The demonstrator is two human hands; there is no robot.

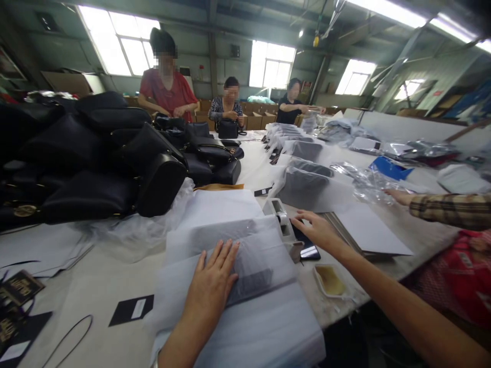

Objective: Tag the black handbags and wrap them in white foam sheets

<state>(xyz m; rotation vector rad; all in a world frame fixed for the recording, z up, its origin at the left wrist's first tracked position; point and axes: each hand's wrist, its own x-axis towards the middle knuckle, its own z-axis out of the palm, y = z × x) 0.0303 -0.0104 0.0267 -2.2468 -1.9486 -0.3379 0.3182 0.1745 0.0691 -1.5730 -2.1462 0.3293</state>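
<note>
Tabletop (99,281), near edge: left hand (215,276) open, flat on wrap (264,317); right hand (316,230), loosely open, at dispenser (286,231). Sealing, probably; tape needed next.

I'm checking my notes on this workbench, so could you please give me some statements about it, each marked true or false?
1. The left hand rests on translucent white wrapping. True.
2. Black bags are heaped left of the tape dispenser. True.
3. The right hand is on the bags. False: it is by the tape dispenser.
4. Nobody else is in view. False: three people and a plaid sleeve show.
5. A small dish contains something yellowish. True.
</note>
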